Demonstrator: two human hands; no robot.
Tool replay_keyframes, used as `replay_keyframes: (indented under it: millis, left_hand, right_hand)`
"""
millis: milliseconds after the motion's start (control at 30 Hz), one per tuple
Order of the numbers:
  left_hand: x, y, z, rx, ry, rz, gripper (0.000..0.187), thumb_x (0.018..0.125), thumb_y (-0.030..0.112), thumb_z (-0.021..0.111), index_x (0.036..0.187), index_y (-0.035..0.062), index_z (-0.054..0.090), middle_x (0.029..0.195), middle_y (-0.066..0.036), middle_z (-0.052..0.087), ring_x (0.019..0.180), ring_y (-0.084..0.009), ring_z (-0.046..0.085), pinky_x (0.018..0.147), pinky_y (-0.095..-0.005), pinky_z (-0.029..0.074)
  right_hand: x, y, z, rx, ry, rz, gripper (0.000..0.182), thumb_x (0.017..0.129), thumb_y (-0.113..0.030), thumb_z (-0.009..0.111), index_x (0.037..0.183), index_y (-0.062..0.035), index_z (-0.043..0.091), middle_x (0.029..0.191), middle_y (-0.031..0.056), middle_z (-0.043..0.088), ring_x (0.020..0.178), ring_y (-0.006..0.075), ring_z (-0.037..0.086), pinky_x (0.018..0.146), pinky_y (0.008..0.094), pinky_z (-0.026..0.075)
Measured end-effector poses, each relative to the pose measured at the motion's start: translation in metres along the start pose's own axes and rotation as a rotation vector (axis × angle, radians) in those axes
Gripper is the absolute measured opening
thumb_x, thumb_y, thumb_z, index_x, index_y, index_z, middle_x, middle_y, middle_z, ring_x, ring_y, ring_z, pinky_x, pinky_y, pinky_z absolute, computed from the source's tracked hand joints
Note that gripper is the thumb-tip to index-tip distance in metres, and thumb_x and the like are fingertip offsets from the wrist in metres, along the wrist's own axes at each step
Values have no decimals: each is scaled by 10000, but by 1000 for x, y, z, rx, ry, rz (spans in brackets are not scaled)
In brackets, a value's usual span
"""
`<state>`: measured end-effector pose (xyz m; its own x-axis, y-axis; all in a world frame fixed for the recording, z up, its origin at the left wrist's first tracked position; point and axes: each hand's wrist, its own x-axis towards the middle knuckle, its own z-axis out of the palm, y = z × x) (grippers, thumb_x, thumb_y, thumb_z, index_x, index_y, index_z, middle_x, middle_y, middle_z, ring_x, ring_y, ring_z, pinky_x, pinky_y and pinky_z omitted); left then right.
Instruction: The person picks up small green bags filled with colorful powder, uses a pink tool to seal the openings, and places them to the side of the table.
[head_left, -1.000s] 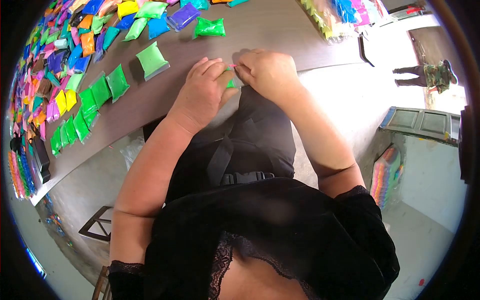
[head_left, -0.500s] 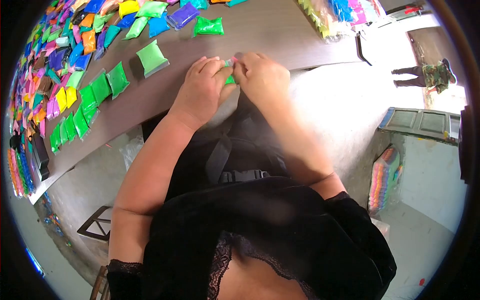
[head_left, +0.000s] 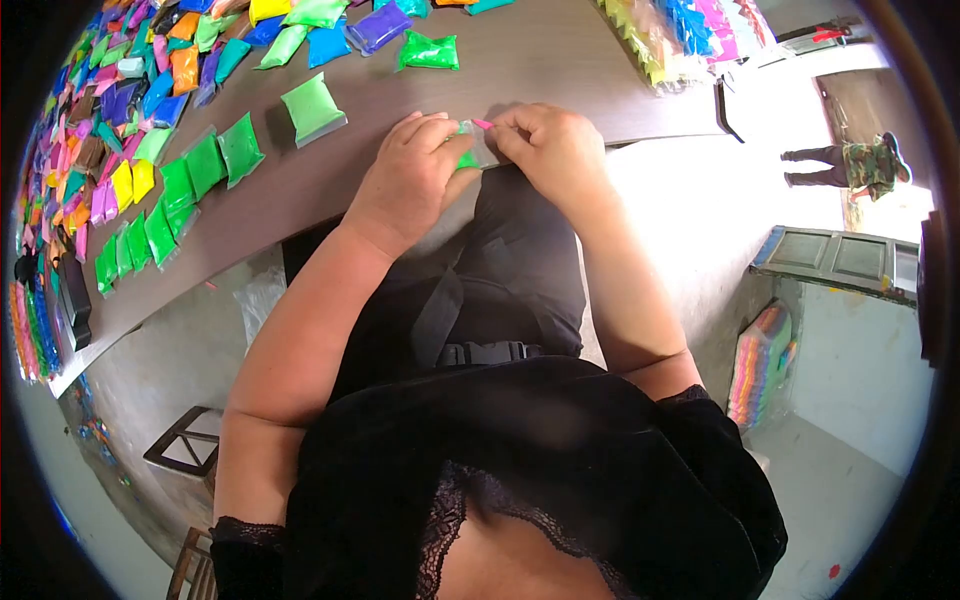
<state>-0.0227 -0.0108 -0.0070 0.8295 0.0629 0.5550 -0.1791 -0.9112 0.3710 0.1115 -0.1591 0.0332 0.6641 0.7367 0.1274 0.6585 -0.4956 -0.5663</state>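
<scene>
Near the table's front edge, my left hand (head_left: 415, 178) is closed on a small clear packet with green filling (head_left: 467, 150). Its see-through end sticks out toward the right. In the pinched fingers of my right hand (head_left: 555, 150) is a small pink piece (head_left: 482, 124), its tip at the packet's clear end; what kind of thing it is I cannot make out. A light green packet (head_left: 313, 106) lies to the left of my hands, and a brighter green packet (head_left: 429, 51) lies beyond them. Several green packets (head_left: 206, 165) form a row farther left.
A large heap of mixed-colour packets (head_left: 125, 100) covers the left of the brown table (head_left: 400, 95). Clear bags with colourful contents (head_left: 690, 35) stand at the back right. A person (head_left: 850, 165) is far off at right, near a grey cabinet (head_left: 835, 262).
My right hand has moved a little right, away from my left hand. More of the packet's clear end and the pink piece now show. The whole view has shifted slightly.
</scene>
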Motion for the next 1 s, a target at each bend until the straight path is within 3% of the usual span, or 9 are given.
replay_keyframes:
  millis: [700, 800, 1000]
  left_hand:
    - [2, 1, -1, 9, -19, -2, 373, 796, 169, 770, 1111, -8, 678, 1159, -151, 639, 1146, -335, 595, 1061, -451, 451]
    - [2, 1, -2, 5, -26, -3, 384, 795, 169, 769, 1122, -7, 672, 1160, -149, 639, 1144, -328, 598, 1069, -456, 446]
    - [0, -1, 0, 21, -37, -9, 388, 802, 178, 767, 1132, 6, 659, 1172, -142, 636, 1163, -316, 589, 1084, -452, 436]
  right_hand:
    - [6, -1, 1, -108, -30, -81, 169, 872, -307, 647, 880, -167, 740, 858, 77, 709, 775, 326, 682, 671, 449, 544]
    - [8, -1, 2, -80, -13, -162, 170, 875, -318, 648, 878, -167, 728, 853, 79, 700, 763, 329, 677, 656, 454, 540]
    - [14, -11, 3, -410, 60, -382, 98, 854, -222, 630, 829, -140, 678, 799, 58, 676, 782, 281, 691, 636, 432, 545]
